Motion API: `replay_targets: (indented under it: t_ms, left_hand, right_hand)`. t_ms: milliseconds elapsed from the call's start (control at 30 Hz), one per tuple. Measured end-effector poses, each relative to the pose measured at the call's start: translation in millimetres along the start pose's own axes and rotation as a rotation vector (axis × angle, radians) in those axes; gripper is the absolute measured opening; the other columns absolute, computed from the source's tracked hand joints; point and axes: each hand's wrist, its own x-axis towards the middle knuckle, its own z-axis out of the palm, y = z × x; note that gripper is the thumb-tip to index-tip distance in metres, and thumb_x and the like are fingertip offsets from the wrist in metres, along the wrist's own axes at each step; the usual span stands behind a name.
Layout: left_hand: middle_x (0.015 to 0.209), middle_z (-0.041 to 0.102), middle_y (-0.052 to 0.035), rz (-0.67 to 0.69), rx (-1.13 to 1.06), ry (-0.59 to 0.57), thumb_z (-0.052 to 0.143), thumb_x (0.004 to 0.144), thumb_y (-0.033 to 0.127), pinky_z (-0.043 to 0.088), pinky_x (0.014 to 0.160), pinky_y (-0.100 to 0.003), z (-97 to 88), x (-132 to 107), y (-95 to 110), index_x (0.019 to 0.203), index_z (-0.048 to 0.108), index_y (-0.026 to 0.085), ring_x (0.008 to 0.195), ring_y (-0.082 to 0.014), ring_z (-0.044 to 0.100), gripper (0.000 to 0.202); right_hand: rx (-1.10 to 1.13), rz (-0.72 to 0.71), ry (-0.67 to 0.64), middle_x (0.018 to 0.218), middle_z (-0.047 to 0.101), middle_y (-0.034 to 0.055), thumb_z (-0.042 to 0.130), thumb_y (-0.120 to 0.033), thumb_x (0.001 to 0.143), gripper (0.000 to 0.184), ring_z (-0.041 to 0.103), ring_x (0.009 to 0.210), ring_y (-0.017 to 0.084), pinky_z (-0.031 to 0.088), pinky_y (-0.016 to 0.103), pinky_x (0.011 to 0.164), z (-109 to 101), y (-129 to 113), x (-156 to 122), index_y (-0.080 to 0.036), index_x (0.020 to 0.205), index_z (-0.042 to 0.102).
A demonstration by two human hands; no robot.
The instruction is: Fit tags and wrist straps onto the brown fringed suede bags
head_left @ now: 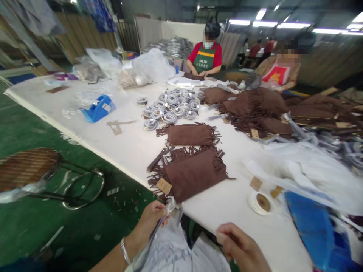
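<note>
My left hand (155,216), with a bangle on the wrist, is closed in a pinch on a greyish strap (155,231) at the table's front edge. A bit of clear wrapping (171,205) shows at its fingertips. Just beyond lies a brown fringed bag (195,174) with a cardboard tag (163,186) hanging at its near corner. A second brown fringed bag (194,135) lies flat behind it, and a dark strap piece (157,158) is to their left. To the right, my right hand (241,245) hovers by the edge with fingers curled; what they hold, if anything, is hidden.
Coiled grey straps (172,104) are heaped mid-table. A blue tape dispenser (99,108) stands left, a white tape roll (259,203) and blue object (312,223) right. More brown bags (255,105) are piled back right. Two people work opposite. A stool (28,170) stands left.
</note>
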Motion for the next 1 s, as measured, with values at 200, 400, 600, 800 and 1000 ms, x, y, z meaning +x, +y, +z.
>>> replay_targets:
  t_ms: [200,400,600,800,1000]
  left_hand:
    - [0.057,0.059,-0.0009,0.106,0.067,-0.007,0.058,0.078,0.037,0.035,0.049,-0.023,-2.1,0,-6,0.075,0.052,0.017,0.050,-0.0137,0.050,0.021]
    - [0.058,0.059,0.0004,0.166,0.072,-0.028,0.055,0.080,0.028,0.037,0.050,-0.024,-2.5,1,-14,0.079,0.053,0.017,0.053,-0.0153,0.052,0.011]
    - [0.068,0.059,0.0009,0.216,-0.003,-0.047,0.048,0.075,0.014,0.042,0.055,-0.025,-4.7,1,-22,0.081,0.055,0.017,0.059,-0.0153,0.056,0.010]
    - [0.070,0.063,-0.0031,0.185,-0.044,-0.057,0.058,0.079,0.027,0.043,0.055,-0.026,-5.6,4,-27,0.081,0.056,0.015,0.060,-0.0169,0.057,0.012]
    - [0.060,0.060,-0.0010,0.171,-0.036,0.007,0.056,0.083,0.037,0.036,0.048,-0.025,-2.9,9,-32,0.075,0.053,0.017,0.051,-0.0161,0.054,0.022]
  right_hand:
    - [0.063,-0.114,-0.193,0.060,0.053,-0.0037,0.053,-0.032,0.080,0.014,0.046,0.055,0.012,0.035,0.022,0.052,124,-44,57,-0.019,0.078,0.060]
    - [-0.144,-0.228,-0.213,0.069,0.065,-0.0032,0.047,-0.022,0.084,0.015,0.058,0.066,0.014,0.038,0.022,0.063,135,-55,62,-0.022,0.077,0.061]
    - [-0.411,-0.241,-0.107,0.075,0.065,-0.0012,0.044,-0.015,0.084,0.020,0.059,0.072,0.015,0.036,0.022,0.065,143,-59,61,-0.022,0.079,0.062]
    - [-0.623,-0.270,-0.086,0.078,0.067,0.0005,0.044,-0.013,0.085,0.019,0.062,0.073,0.016,0.036,0.023,0.065,146,-64,58,-0.022,0.082,0.061]
    - [-0.716,-0.256,-0.095,0.082,0.069,0.0031,0.044,-0.010,0.083,0.026,0.065,0.077,0.020,0.036,0.025,0.064,148,-65,62,-0.019,0.105,0.055]
